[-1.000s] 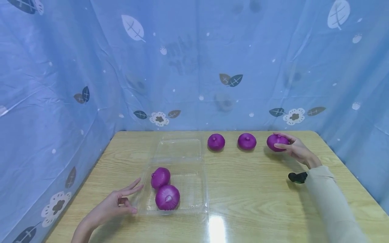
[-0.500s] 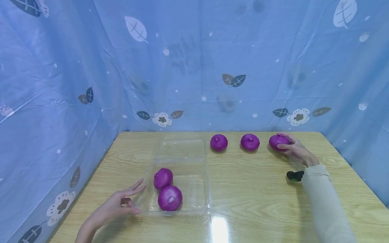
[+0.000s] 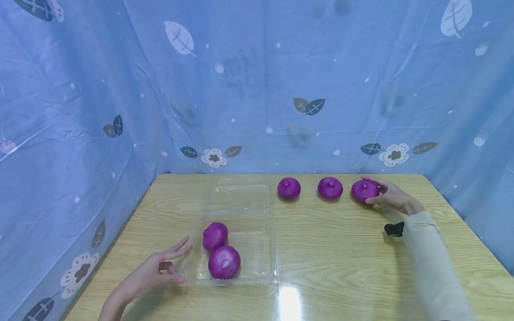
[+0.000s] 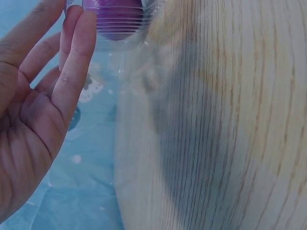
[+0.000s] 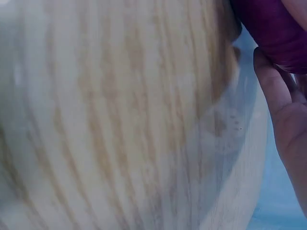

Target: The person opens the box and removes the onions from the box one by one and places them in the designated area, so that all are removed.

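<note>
In the head view my right hand [image 3: 393,197] holds a purple onion [image 3: 365,191] at the right end of a row at the back of the table, thumb on its near side and a finger behind it. The right wrist view shows this onion [image 5: 273,33] against my fingers [image 5: 272,79]. My left hand [image 3: 150,273] is at the left side of a clear plastic container [image 3: 257,278], two fingers stretched toward its wall and the thumb by its near corner. Two purple onions, one farther back [image 3: 215,236] and one nearer [image 3: 224,262], lie inside, touching each other.
Two more purple onions, one left [image 3: 289,189] and one in the middle [image 3: 330,188], complete the row. The container's lid [image 3: 241,198] lies folded back behind it. A blue leaf-patterned curtain [image 3: 257,89] surrounds the wooden table [image 3: 341,258] at the back and sides.
The onion in my right hand has shifted slightly left, toward the middle onion, and its stem now points more upward. My left hand has stayed by the container. The head view has shifted slightly.
</note>
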Demonstrator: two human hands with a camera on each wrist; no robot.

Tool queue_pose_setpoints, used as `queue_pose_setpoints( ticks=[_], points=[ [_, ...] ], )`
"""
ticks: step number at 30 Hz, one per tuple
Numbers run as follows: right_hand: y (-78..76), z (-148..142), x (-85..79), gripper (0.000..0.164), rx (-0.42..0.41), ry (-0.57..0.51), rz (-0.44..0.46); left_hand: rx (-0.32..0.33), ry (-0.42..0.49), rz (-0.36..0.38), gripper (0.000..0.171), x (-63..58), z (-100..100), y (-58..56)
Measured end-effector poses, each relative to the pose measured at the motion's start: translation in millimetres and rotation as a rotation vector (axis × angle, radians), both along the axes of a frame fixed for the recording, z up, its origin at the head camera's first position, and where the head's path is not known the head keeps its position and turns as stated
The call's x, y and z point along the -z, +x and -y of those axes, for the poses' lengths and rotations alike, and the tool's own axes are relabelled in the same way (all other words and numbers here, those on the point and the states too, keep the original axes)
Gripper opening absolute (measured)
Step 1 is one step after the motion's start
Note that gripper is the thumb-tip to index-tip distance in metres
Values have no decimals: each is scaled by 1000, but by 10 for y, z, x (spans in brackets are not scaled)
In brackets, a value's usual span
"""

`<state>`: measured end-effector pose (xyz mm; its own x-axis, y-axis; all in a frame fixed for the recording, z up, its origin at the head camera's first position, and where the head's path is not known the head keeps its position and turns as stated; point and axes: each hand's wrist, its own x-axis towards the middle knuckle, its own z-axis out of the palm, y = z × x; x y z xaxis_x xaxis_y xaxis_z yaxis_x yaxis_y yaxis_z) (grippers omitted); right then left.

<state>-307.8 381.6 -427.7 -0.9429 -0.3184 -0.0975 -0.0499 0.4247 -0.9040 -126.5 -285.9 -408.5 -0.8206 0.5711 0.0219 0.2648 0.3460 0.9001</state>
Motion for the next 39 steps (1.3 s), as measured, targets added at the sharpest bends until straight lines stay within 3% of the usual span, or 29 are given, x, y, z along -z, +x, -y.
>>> queue_pose_setpoints(
  ticks=[4, 13, 19, 35, 39],
  points=[
    [7, -47, -3, 88, -13, -6, 1, -10, -17, 9, 68, -7, -11, -8],
    [5, -135, 33, 79, -28, -181, 80, -9, -11, 43, 69, -34, -30, -17],
    [-20, -155, 29, 84, -26, -186, 139, -4, -9, 37, 68, -40, -23, -27],
    [-32, -214, 17, 86, -52, -176, 165, -3, -8, 29, 69, -36, -12, -11],
    [-37, -228, 4, 84, -77, -241, 179, -3, -6, 37, 69, -29, -1, 0]
  ],
)
